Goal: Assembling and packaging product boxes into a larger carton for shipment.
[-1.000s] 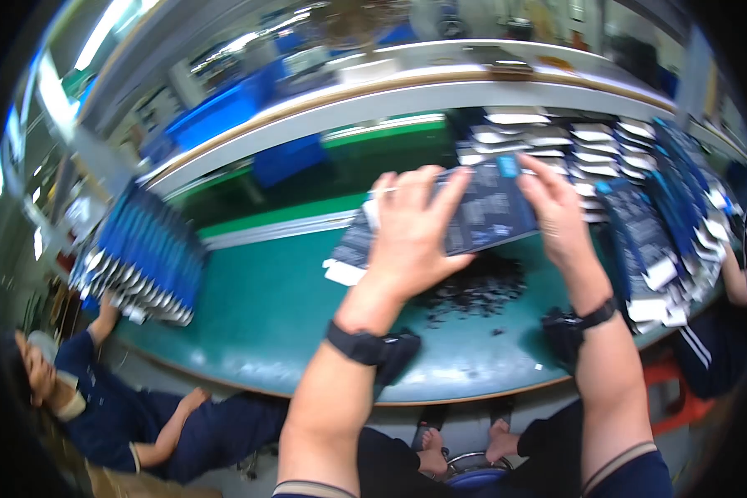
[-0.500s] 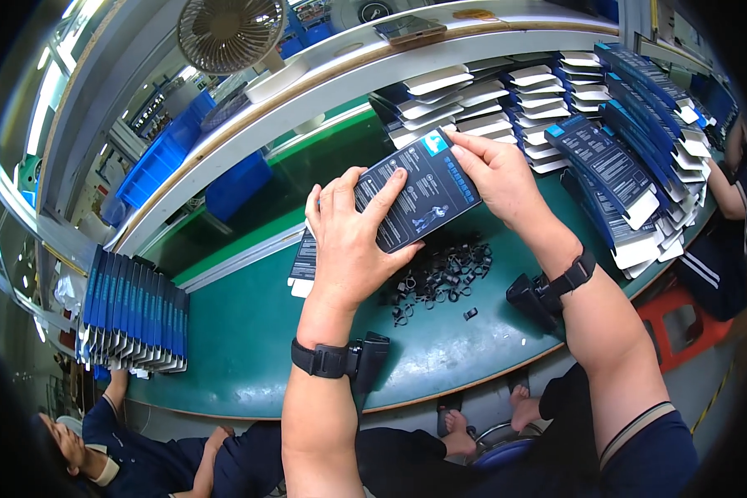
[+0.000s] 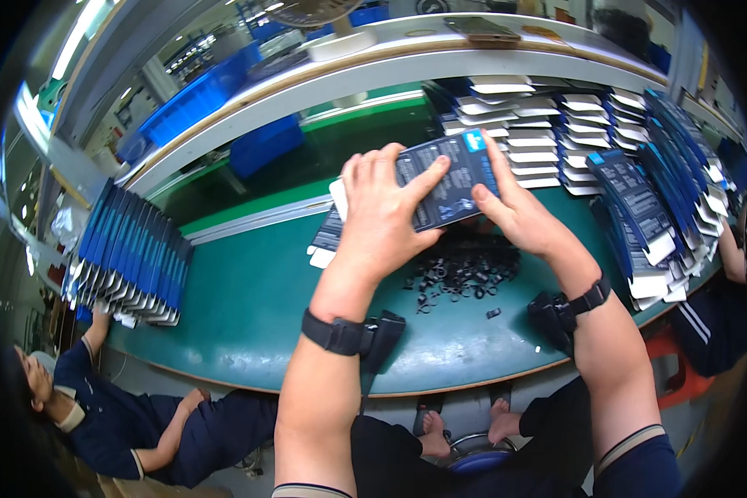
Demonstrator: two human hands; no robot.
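Observation:
A flat dark-blue printed carton (image 3: 448,187) with a light-blue corner is held above the table between my two hands. My left hand (image 3: 382,212) grips its left part, thumb across the printed face, the other fingers along the far edge. At the carton's right end, my right hand (image 3: 519,207) holds the edge between thumb and fingers. A white flap (image 3: 338,199) sticks out beside my left hand. Another carton (image 3: 328,235) lies on the table, partly hidden behind that hand. Below the held carton is a pile of small black clip-like parts (image 3: 465,270).
Cartons with white flaps are stacked at the back right (image 3: 531,141) and far right (image 3: 639,207). A row of upright cartons (image 3: 129,249) stands at the left. A shelf (image 3: 407,58) spans the back. One co-worker (image 3: 133,423) sits at the left, another at the right edge.
The view has shifted, and the carton has turned slightly toward level. My right thumb has slid lower on its right end. A white flap now shows beside my left hand.

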